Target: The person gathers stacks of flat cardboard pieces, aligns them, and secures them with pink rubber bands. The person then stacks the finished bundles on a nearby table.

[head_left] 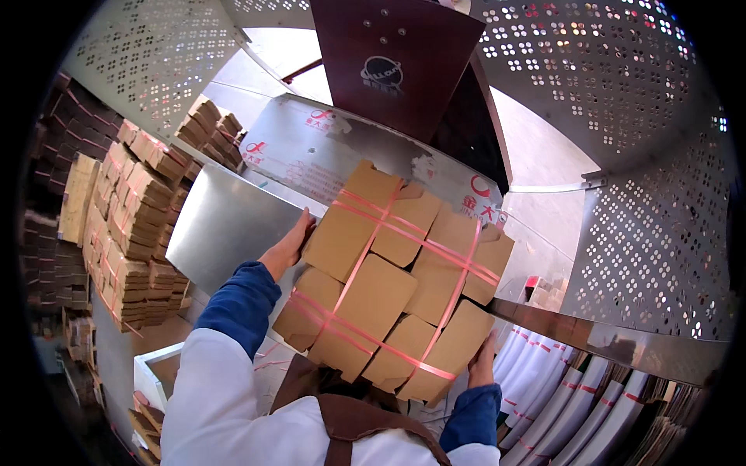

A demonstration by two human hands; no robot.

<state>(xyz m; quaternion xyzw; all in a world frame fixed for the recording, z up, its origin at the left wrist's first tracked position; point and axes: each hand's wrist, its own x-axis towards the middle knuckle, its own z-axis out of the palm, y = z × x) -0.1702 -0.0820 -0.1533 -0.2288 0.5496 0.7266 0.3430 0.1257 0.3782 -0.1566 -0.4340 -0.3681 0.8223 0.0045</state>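
Note:
A bundle of flat brown cardboard blanks (373, 291), tied crosswise with pink strapping, is held tilted in front of my body. My left hand (291, 247) grips its upper left edge, with the fingertips out of sight behind the cardboard. At the lower right edge, my right hand (482, 360) holds the bundle from the side, its fingers mostly hidden. Beyond the bundle lies a metal work surface (291, 144) with worn film and red print, partly covered by the cardboard.
Strapped cardboard stacks (128, 225) stand at the left. A bare metal plate (229, 229) juts out beside my left arm. Perforated metal panels (622, 248) curve around the right, and a dark red machine panel (396, 62) rises ahead. White rolled bundles (571, 404) lie at lower right.

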